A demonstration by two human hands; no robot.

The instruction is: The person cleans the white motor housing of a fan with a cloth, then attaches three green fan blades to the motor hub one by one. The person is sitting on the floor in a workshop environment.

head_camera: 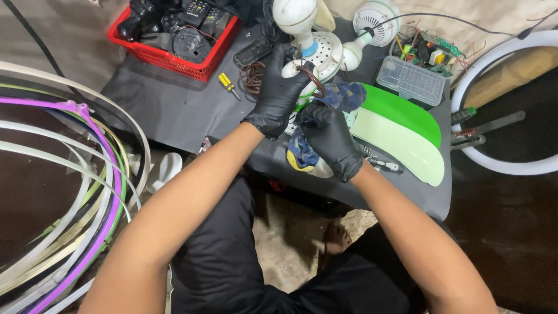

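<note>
Left hand [278,93], black-gloved, is clamping around a white fan motor housing [314,55] on the dark surface [174,110], steadying it; right hand [328,136] is closing on a blue rag [343,96] pressed against the housing; green fan blades [401,125] are lying just beside; a red basket [168,55] is standing behind.

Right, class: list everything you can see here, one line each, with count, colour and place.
Basket: one, red, far left of mat, holding dark gadgets.
Screwdriver: one, yellow handle, by the basket.
Wire coil: one, brown, mid mat.
Fan motor housing: one, white, under the left hand.
Cloth: one, blue, in the right hand.
Fan blades: two, green, right of mat.
Clear box: one, far right.
Hoops: several, white and purple, left floor.
Left hand: black glove.
Right hand: black glove.
</note>
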